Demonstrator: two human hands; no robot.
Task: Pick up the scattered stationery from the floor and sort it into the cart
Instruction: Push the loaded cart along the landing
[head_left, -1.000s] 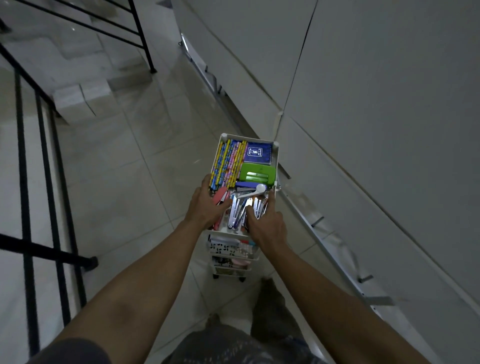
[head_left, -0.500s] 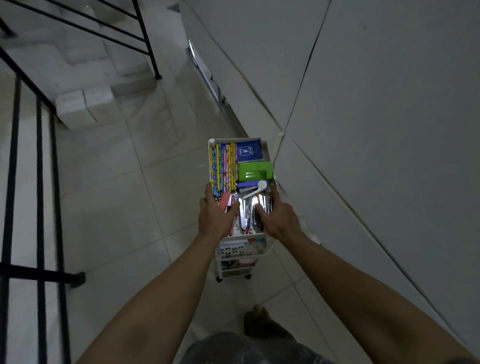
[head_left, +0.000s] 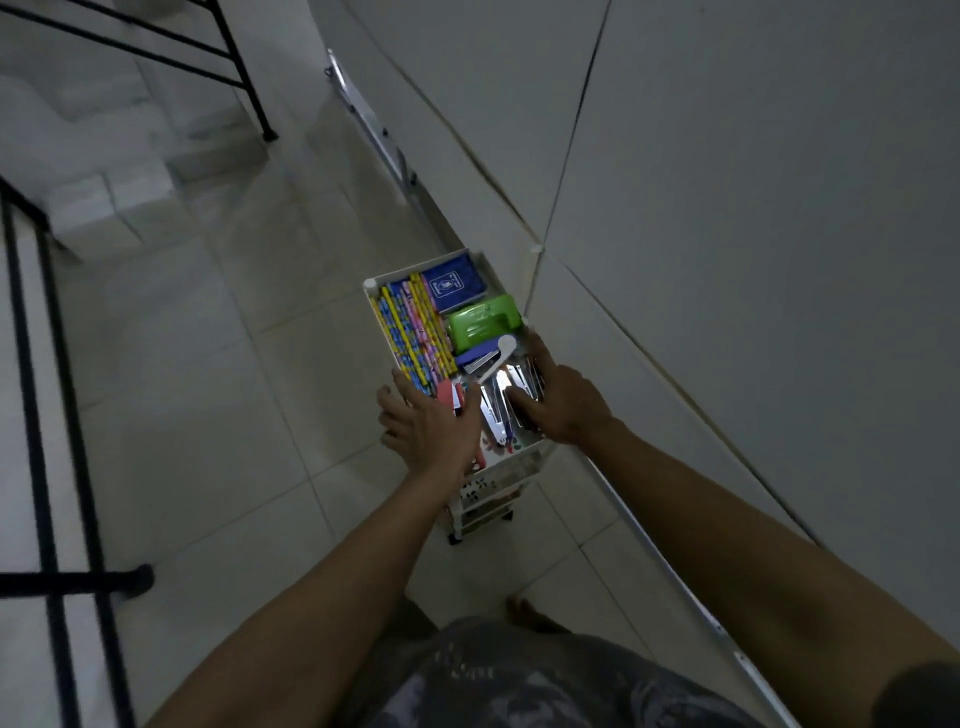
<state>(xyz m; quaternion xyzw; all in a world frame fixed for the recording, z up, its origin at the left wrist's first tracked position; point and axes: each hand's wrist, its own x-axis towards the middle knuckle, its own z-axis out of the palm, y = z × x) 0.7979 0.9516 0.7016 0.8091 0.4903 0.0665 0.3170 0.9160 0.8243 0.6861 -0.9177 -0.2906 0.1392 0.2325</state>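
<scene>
A white tiered cart (head_left: 370, 285) stands on the tiled floor close to the wall. Its top tray holds a row of colourful pencils (head_left: 410, 332), a dark blue box (head_left: 453, 286), a green hole punch (head_left: 480, 322) and several metal staplers (head_left: 496, 405). My left hand (head_left: 431, 423) grips the tray's near left rim, fingers down the outside and thumb over the top. My right hand (head_left: 558, 402) holds the near right rim, with its thumb lying on the staplers. The lower tiers (head_left: 488, 493) are mostly hidden under my hands.
A grey wall (head_left: 727, 208) runs along the right, with a metal rail (head_left: 670, 561) at its foot. A black railing (head_left: 47, 467) stands at the left, and steps (head_left: 104, 197) rise at the far left. My feet (head_left: 524, 613) are just behind the cart.
The cart has rolled forward along the wall and its far end has swung left. Both hands have stayed on the near rim.
</scene>
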